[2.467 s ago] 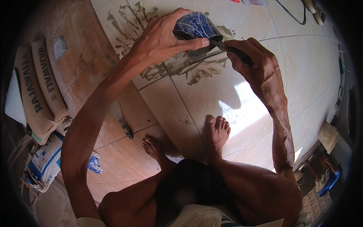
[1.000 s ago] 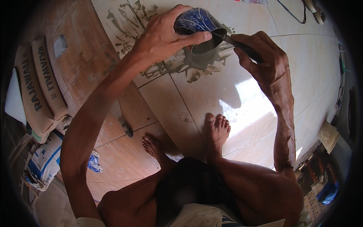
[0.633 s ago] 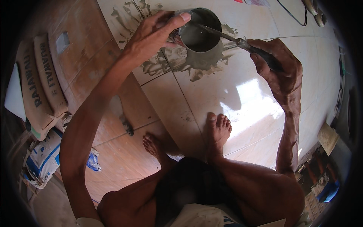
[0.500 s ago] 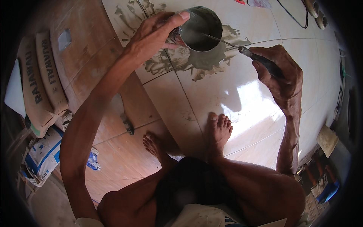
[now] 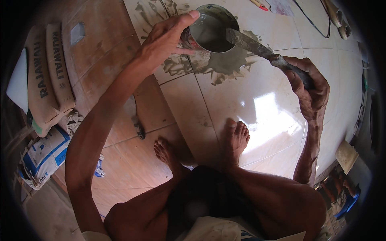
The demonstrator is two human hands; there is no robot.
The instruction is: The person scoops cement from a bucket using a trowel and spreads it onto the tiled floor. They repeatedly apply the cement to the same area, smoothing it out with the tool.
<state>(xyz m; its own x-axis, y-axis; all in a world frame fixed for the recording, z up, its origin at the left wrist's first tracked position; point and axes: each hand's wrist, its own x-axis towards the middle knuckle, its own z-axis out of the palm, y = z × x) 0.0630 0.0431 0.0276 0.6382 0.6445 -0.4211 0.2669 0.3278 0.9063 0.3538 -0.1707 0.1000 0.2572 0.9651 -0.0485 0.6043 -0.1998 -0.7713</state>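
A round can [image 5: 227, 17] is tipped toward me over the pale tiles, with wet grey cement mix [image 5: 207, 30] inside it. My left hand [image 5: 167, 38] grips its left side, the thumb on the rim and the fingers around the outer wall. In my right hand [image 5: 311, 82] is the dark handle of a putty knife [image 5: 251, 44], fingers wrapped about it. Its blade is smeared with grey and points left, the tip at the can's right rim. Below the can, a wet grey patch [image 5: 227, 64] spreads over the tiles with streaked edges.
Brown sacks [image 5: 40, 76] and a white-and-blue bag [image 5: 46, 154] stand at the left. A trowel-like tool [image 5: 138, 126] lies by the tile step. My bare feet [image 5: 237, 138] are on the floor. A brush [image 5: 258, 5], a cable [image 5: 311, 22] and sandals [image 5: 335, 18] lie at the far right.
My right hand has moved right and slightly down, drawing the knife back from inside the can. The blade has turned from edge-on to show its flat face. My left hand keeps its grip.
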